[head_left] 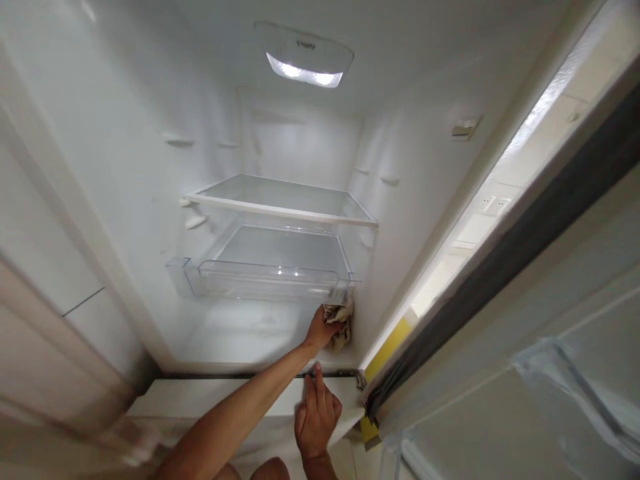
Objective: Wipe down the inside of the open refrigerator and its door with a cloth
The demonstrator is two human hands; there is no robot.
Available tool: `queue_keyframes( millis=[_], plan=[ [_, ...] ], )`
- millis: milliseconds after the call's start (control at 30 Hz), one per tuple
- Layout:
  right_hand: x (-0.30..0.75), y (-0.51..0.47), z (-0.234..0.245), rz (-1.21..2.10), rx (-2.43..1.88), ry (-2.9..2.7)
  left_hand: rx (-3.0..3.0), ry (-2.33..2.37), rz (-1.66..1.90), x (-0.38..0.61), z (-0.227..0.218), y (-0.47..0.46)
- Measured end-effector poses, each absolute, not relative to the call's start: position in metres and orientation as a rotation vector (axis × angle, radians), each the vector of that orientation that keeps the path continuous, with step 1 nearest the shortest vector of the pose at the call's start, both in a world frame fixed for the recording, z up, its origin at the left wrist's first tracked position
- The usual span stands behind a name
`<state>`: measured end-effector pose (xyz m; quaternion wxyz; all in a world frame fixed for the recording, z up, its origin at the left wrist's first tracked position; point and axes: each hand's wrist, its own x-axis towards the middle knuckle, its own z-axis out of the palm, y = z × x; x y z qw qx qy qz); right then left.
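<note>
My left hand (323, 328) reaches into the lower right corner of an open fridge compartment. Its fingers are closed around a crumpled, patterned beige cloth (341, 327), which lies against the right wall below the clear drawer (265, 283). My right hand (319, 413) is lower and nearer to me, back upward, over the white front (225, 397) below the compartment. Its index finger stretches up to the dark gap along the compartment's lower edge, while the other fingers are partly bent. I see nothing held in it.
A glass shelf (290, 195) with a white rim sits above the drawer. A lit lamp (305, 63) is on the ceiling. On the right, the fridge door (500, 320) stands open with its dark seal, beside a yellow strip (390, 350). A white side wall (100, 167) bounds the left.
</note>
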<state>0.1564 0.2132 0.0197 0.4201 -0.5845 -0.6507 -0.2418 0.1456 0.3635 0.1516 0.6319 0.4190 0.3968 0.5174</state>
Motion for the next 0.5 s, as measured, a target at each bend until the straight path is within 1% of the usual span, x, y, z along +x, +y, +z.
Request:
queue_keyframes(
  millis=[133,267,367,500],
  plan=[
    [0.157,0.213,0.016,-0.589,-1.46,-1.643,0.765,0.749,1.115,0.13,0.16,0.328],
    [0.159,0.212,0.015,-0.602,-1.468,-1.66,0.518,0.668,1.098,0.102,0.171,0.324],
    [0.162,0.213,0.013,-0.643,-1.465,-1.68,0.35,0.655,1.195,0.062,0.178,0.334],
    [0.163,0.214,0.007,-0.655,-1.473,-1.695,0.108,0.575,1.442,-0.007,0.186,0.344]
  ],
)
